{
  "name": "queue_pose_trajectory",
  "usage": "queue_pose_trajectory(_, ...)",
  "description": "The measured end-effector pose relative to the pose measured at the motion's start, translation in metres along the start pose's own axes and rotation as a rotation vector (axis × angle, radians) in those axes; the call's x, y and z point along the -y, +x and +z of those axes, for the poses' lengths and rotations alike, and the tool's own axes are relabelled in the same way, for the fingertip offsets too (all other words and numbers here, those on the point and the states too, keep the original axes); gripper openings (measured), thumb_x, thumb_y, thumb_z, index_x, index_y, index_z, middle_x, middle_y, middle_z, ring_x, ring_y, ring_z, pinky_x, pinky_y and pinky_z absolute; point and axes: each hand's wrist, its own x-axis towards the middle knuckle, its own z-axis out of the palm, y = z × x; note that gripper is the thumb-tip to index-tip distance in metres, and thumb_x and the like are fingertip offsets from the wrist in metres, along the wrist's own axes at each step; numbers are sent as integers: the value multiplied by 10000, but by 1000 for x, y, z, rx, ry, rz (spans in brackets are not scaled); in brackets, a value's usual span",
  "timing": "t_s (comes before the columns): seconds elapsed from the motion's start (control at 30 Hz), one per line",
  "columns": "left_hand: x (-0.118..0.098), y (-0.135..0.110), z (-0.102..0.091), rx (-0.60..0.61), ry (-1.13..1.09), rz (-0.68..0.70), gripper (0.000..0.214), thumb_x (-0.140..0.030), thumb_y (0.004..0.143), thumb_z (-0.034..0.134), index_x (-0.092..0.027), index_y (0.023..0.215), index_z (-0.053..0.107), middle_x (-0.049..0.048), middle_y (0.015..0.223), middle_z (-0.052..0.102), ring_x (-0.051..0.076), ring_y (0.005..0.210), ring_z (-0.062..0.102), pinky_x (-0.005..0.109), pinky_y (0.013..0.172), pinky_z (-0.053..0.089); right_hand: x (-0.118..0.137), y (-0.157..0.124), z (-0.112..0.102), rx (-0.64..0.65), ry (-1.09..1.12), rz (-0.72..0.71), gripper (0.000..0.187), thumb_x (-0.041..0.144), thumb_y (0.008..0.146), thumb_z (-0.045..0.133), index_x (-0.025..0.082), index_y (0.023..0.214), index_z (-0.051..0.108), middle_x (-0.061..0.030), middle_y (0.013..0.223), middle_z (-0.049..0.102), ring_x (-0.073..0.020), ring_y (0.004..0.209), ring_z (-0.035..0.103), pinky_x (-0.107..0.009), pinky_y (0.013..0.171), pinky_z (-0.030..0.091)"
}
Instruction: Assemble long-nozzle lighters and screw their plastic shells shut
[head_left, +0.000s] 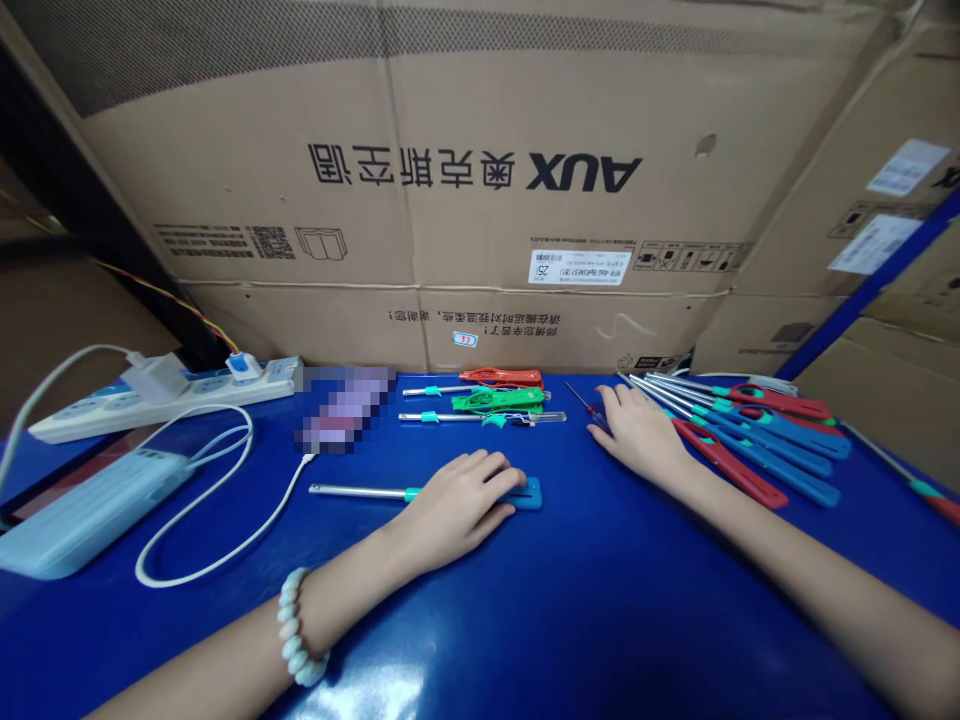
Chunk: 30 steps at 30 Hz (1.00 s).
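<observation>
Under my left hand [461,505] lies a long-necked lighter with a blue handle [532,494] and a metal tube [356,491], flat on the table. My fingers curl over the handle and hide its middle. Farther right, my right hand [641,430] rests low over the table, closed around the handle of a small screwdriver [581,401]; its thin shaft points away to the left. Between the hands, toward the back, are two opened lighters, one with an orange shell [501,378] and one with a green shell [499,401], their inner parts showing.
Several red and blue lighters [787,440] lie fanned out beside my right wrist. To the left are a white power strip [176,395], a light-blue power bank [94,510], a white cable [247,545] and a pixelated object [345,410]. A large cardboard box [465,90] stands behind the blue table [570,620].
</observation>
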Motion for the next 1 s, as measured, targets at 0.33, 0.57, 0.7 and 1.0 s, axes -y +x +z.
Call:
queue_pose_trajectory(0.33,2,-1,1,2,-36,15,215,-245,949,427,-235,1136,532,53,1057,547,200,972,528,377,941,407,-26,8,-23,-303,407,95,139,230,856,508,153,836,622,-84,851,594,-199,711,583,-306,625,435)
queue_pose_trajectory(0.57,2,0,1,10,-44,9,214,-243,943,437,-235,1133,536,49,1053,547,200,970,528,380,933,411,11,-8,-46,-283,1613,-25,210,416,900,520,206,894,498,-32,830,631,-141,562,605,-281,493,491)
queue_pose_trajectory(0.7,1,1,1,37,-27,-5,222,-253,948,428,-240,1146,528,52,1065,543,208,981,522,392,943,405,35,-23,-50,-62,1787,-183,178,382,933,493,207,913,468,-37,812,657,-153,593,640,-309,547,526)
queue_pose_trajectory(1.0,1,0,1,29,-26,2,228,-258,947,431,-240,1149,536,55,1067,541,208,984,523,395,942,408,41,-26,-45,6,1760,-244,182,374,945,475,193,924,474,-54,842,658,-150,634,648,-305,576,535)
